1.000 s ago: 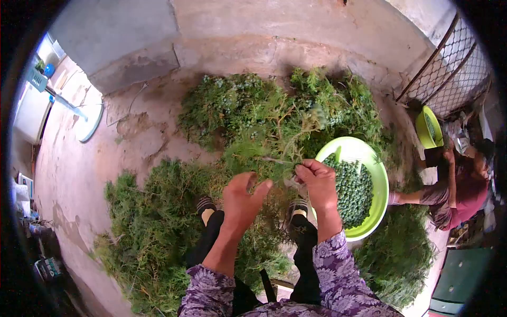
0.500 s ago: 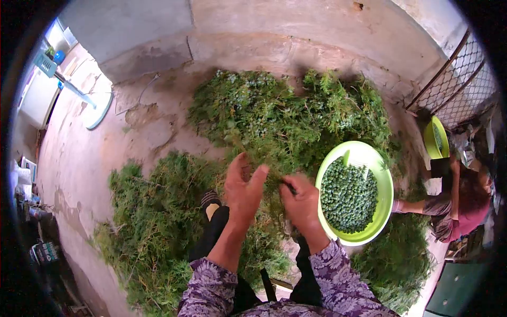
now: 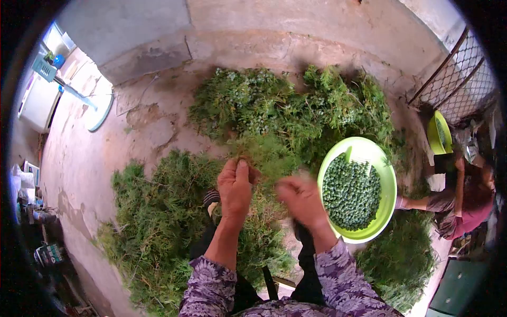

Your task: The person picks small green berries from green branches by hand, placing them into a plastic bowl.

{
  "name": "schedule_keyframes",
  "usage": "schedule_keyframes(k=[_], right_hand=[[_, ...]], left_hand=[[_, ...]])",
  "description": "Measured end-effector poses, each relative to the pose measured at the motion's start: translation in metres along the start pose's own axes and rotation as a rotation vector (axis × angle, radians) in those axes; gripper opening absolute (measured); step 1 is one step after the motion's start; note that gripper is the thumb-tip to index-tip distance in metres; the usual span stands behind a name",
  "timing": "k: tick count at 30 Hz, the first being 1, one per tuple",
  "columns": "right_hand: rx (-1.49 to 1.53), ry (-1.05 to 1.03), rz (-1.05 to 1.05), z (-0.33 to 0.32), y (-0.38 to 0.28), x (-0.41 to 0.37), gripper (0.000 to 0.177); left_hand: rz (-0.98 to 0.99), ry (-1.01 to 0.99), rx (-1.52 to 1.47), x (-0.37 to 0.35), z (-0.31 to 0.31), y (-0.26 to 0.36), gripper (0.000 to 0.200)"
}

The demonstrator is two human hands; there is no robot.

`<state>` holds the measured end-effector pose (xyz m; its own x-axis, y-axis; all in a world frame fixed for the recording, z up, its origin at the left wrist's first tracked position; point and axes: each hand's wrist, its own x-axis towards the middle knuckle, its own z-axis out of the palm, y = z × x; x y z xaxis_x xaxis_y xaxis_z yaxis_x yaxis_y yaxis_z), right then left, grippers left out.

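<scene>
My left hand [image 3: 235,190] is closed in a pinch, thumb pressed on the fingers, at the base of a blurred green evergreen sprig [image 3: 268,157]. To its right, my right hand [image 3: 303,202] is curled and smeared by motion; what lies in its fingers is hidden. Just beyond that hand stands a lime-green basin [image 3: 388,203] partly filled with small round green berries [image 3: 350,196]. Ahead of my hands lies a heap of berry-bearing evergreen branches [image 3: 253,103].
Another pile of evergreen cuttings [image 3: 153,211] lies at left, and more greenery [image 3: 398,264] sits below the basin. At right a seated person [image 3: 467,201] is near a second lime-green basin [image 3: 437,134]. A standing fan [image 3: 95,113] is at far left; a wall [image 3: 237,37] closes off the back.
My left hand has gone from spread fingers to a pinch on the sprig. My right hand has shifted slightly and is still curled. The basin remains in place.
</scene>
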<state>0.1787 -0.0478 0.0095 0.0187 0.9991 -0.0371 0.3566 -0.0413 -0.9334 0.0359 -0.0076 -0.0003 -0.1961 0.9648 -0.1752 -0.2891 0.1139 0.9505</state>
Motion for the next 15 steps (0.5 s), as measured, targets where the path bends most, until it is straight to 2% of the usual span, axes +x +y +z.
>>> schedule_keyframes(k=[2,3,5,9,13,15], right_hand=[[0.495,0.179,0.255,-0.025,0.006,0.011,0.019],[0.689,0.284,0.277,-0.034,0.008,0.015,0.021],[0.677,0.329,0.153,-0.051,0.019,0.022,0.024],[0.790,0.298,0.204,-0.056,0.016,0.024,0.031],[0.699,0.185,0.210,-0.049,0.010,0.022,0.039],[0.691,-0.003,0.293,-0.049,0.000,0.019,0.039]], left_hand=[[-0.032,-0.100,-0.017,-0.004,0.004,0.000,0.016],[-0.052,-0.166,0.039,-0.005,0.006,0.000,0.017],[-0.077,-0.247,0.095,-0.008,0.011,0.001,0.018],[-0.192,-0.361,0.063,-0.019,0.021,0.011,0.020],[-0.277,-0.469,0.073,-0.023,0.020,0.016,0.021],[-0.254,-0.490,0.071,-0.023,0.017,0.011,0.021]])
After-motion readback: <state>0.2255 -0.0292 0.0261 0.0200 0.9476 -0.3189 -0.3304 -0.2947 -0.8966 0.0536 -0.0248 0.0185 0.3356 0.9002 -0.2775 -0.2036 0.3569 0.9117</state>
